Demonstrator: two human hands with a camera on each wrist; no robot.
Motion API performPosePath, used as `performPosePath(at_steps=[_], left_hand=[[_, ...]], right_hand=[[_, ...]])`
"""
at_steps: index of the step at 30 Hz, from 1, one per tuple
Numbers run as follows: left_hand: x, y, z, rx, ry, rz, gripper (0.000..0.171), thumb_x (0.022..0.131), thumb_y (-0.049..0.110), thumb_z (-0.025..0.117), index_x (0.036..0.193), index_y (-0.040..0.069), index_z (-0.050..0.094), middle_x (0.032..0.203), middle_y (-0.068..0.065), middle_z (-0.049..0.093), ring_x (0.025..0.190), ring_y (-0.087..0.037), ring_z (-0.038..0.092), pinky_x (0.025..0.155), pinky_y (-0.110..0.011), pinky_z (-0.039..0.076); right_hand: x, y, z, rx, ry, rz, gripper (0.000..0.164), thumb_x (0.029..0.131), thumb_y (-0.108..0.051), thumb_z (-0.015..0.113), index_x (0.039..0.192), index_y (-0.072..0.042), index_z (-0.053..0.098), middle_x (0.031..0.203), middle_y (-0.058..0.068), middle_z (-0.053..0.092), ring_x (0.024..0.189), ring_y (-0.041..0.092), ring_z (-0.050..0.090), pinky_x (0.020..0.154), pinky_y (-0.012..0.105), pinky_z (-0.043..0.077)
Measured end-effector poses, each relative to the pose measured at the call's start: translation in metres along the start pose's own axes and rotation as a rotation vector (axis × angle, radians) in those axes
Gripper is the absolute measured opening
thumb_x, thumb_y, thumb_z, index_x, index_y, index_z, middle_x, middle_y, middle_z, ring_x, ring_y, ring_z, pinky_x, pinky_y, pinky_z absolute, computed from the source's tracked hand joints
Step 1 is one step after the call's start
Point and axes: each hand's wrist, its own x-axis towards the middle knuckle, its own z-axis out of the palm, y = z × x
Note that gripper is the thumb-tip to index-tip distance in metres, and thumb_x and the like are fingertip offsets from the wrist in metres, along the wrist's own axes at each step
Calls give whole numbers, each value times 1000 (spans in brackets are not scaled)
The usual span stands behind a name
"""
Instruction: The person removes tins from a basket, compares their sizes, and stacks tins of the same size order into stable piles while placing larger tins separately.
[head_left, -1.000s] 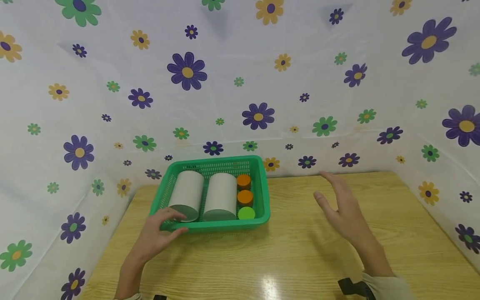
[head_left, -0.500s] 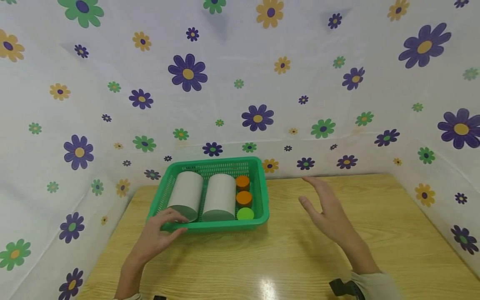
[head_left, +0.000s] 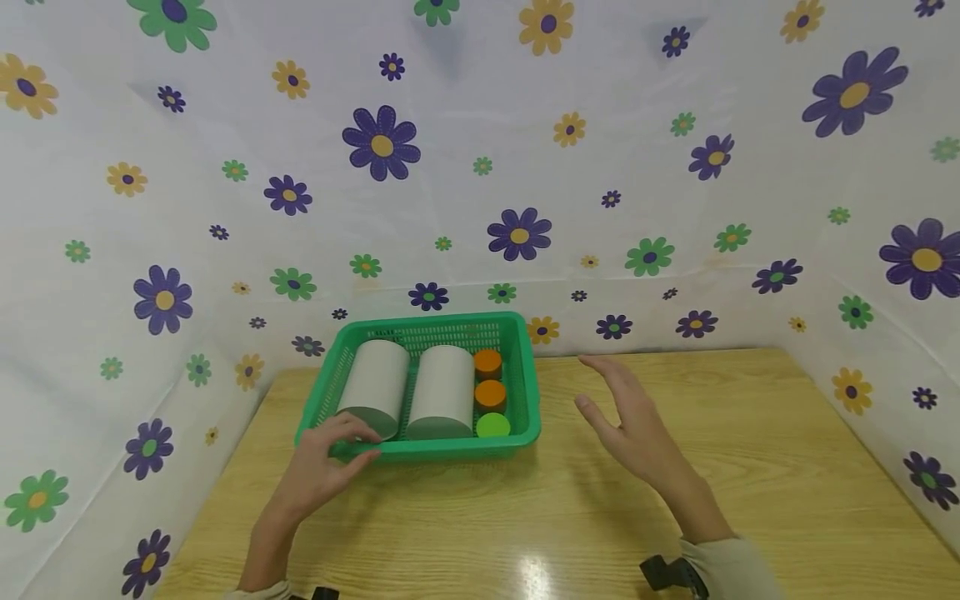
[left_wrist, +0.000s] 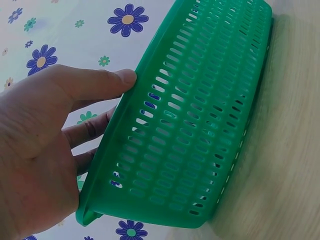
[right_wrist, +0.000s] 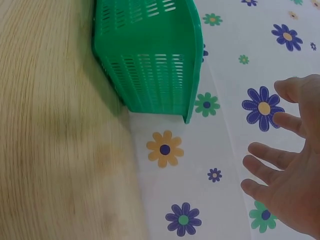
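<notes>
A green plastic basket (head_left: 457, 451) stands on the wooden table, with slotted walls. My left hand (head_left: 318, 462) grips its near left rim; the left wrist view shows the thumb (left_wrist: 107, 84) on the outer side and fingers partly hidden behind the rim. Inside lie two white cylinders (head_left: 377, 379) side by side, fingertips close to the left one. Along the basket's right wall are two round orange-topped pieces (head_left: 491, 395) and a lime green one (head_left: 492, 425). My right hand (head_left: 637, 429) hovers right of the basket, fingers extended and apart from it, holding nothing.
The wooden table (head_left: 600, 533) reaches out to both sides and in front of the basket. Behind and beside it hangs a white cloth (head_left: 450, 200) printed with flowers. The basket's back stands close to that cloth.
My right hand has moved left, closer to the basket. The left hand stays at the rim, and the basket has hardly shifted.
</notes>
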Motion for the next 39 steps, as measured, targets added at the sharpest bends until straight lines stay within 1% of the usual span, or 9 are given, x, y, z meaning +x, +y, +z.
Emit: performPosePath(at_steps=[4,10,12,17,20,24,29,35,39], left_hand=[[1,0,3,19,15,7,27,80,4,86,96,22,75,97,11,70,91,-11,66,80,-35,54],[0,-1,7,55,72,58,24,77,1,87,93,14,75,94,9,70,88,-13,66,79,-29,51],[0,0,8,68,91,64,24,76,1,87,92,14,75,94,10,70,88,-13,66,80,-28,48],[-3,1,10,94,114,34,26,74,1,88,92,15,75,96,13,69,92,-13,64,80,-30,34],[-3,0,11,103,117,13,26,74,2,89,92,16,75,98,14,68,94,-14,62,79,-32,29],[-3,0,12,93,126,9,26,74,3,89,92,17,76,98,13,69,94,-14,62,79,-33,28],[-5,-1,12,96,141,20,30,74,3,89,92,23,76,99,12,69,94,-15,62,78,-35,28],[-6,-3,14,93,157,42,27,74,2,89,92,18,77,98,10,69,93,-16,63,80,-40,29],[-7,-3,17,82,168,32,26,75,3,89,93,17,77,99,8,69,95,-17,62,80,-43,28]], right_hand=[[2,-3,5,12,-8,5,52,103,-19,62,151,-8,45,151,11,47,142,32,41,111,60,34],[6,-8,14,36,-16,-9,52,103,-19,63,150,-7,46,150,15,48,141,33,42,110,59,35],[8,-9,17,38,-16,-16,52,102,-19,64,150,-6,47,149,16,48,140,33,42,110,60,35],[13,-12,25,51,-35,-25,51,102,-16,65,149,-6,48,149,14,49,139,32,43,110,59,36],[16,-13,29,57,-49,-29,52,102,-16,65,151,-11,48,150,10,49,139,28,43,110,58,36],[20,-14,33,52,-61,-44,51,103,-21,64,151,-15,48,151,9,48,140,26,43,111,56,37],[26,-16,39,49,-81,-58,51,102,-23,66,148,-10,50,150,10,47,139,28,43,111,56,38],[34,-19,45,25,-108,-98,50,98,-21,71,144,-8,55,150,13,48,141,33,43,111,55,38],[41,-19,49,10,-132,-127,51,96,-21,74,142,-7,56,146,14,50,139,33,45,111,54,38]])
